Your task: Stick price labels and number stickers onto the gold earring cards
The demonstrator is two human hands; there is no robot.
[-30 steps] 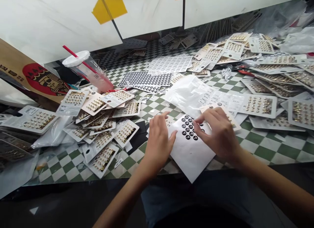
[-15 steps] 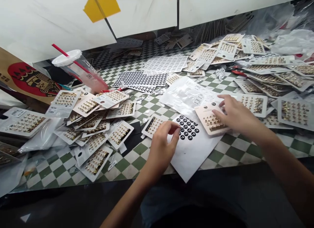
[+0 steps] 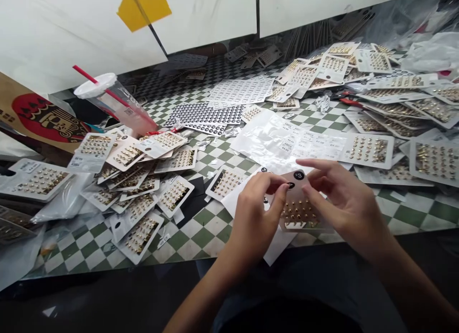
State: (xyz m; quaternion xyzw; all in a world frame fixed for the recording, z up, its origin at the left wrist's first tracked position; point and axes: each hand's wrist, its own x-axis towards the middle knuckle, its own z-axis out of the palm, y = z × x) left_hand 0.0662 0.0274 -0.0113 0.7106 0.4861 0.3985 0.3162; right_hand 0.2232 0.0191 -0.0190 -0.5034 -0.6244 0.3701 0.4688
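Observation:
In my right hand (image 3: 353, 208) is an earring card (image 3: 300, 208) with rows of small gold studs, gripped by its right edge and tilted up off the table. Near its top sits a round black price sticker (image 3: 299, 175). My left hand (image 3: 253, 211) is closed in a pinch at the card's top left, its thumb and forefinger on a second black round sticker (image 3: 291, 185); whether that one touches the card I cannot tell. Beneath both hands lies a white sheet of black round stickers (image 3: 264, 170), mostly covered by my left hand and the card.
Piles of earring cards lie left (image 3: 138, 192) and right (image 3: 398, 105). A lidded plastic cup (image 3: 124, 105) with a red straw stands at back left. Sticker sheets (image 3: 208, 116) and crumpled white backing paper (image 3: 265, 134) lie beyond my hands, with red-handled scissors (image 3: 349, 101) farther right.
My right hand has lifted the earring card and brought it left and toward me. My left hand has moved right, from the sticker sheet to the card's top.

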